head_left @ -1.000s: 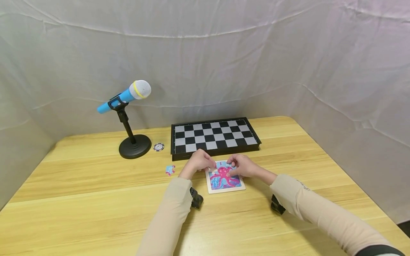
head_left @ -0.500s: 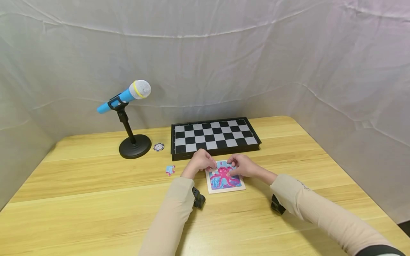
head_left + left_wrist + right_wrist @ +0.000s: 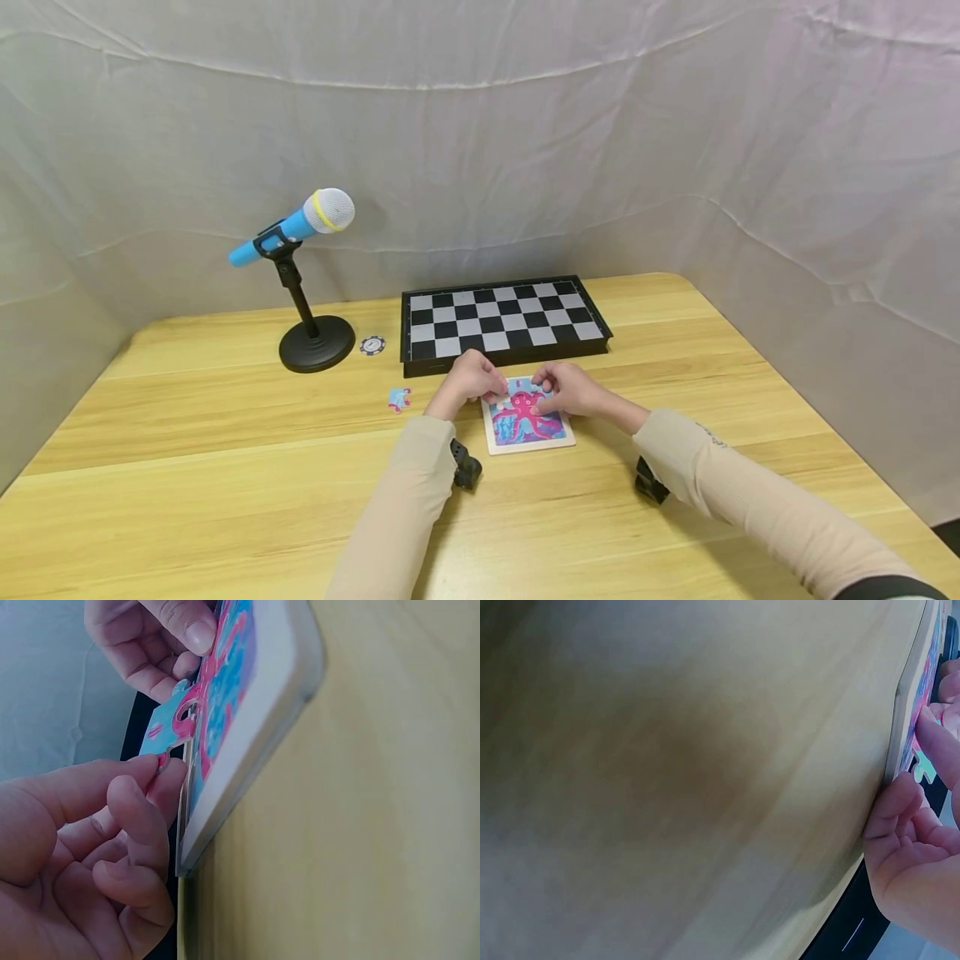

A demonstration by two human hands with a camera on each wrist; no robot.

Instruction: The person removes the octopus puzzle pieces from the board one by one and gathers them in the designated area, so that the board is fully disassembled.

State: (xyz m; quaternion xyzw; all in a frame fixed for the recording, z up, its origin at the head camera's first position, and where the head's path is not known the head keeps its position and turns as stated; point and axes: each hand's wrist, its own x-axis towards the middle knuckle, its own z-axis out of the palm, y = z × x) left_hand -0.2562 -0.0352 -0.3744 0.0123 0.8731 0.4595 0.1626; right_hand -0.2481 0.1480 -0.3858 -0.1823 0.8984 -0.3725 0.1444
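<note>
A square jigsaw puzzle (image 3: 525,427) with a pink octopus lies in a pale frame on the table. My left hand (image 3: 474,377) pinches a light blue and pink puzzle piece (image 3: 161,727) between thumb and index finger at its corner. That piece tilts up over the puzzle's far part, its near edge close to the picture. My right hand (image 3: 572,390) holds the puzzle at its far right, thumb on the octopus and other fingers curled by the corner. In the right wrist view, the right index fingertip (image 3: 907,784) sits right at the frame's corner.
Left of the puzzle lies a loose blue and pink puzzle piece (image 3: 399,400). Close behind stands a black-framed checkered board (image 3: 502,321). Further left are a poker chip (image 3: 372,345) and a blue toy microphone (image 3: 300,223) on a black stand (image 3: 317,343).
Over the first half second my left hand shifts slightly right with the puzzle piece, then stays put. My right hand keeps its place on the puzzle.
</note>
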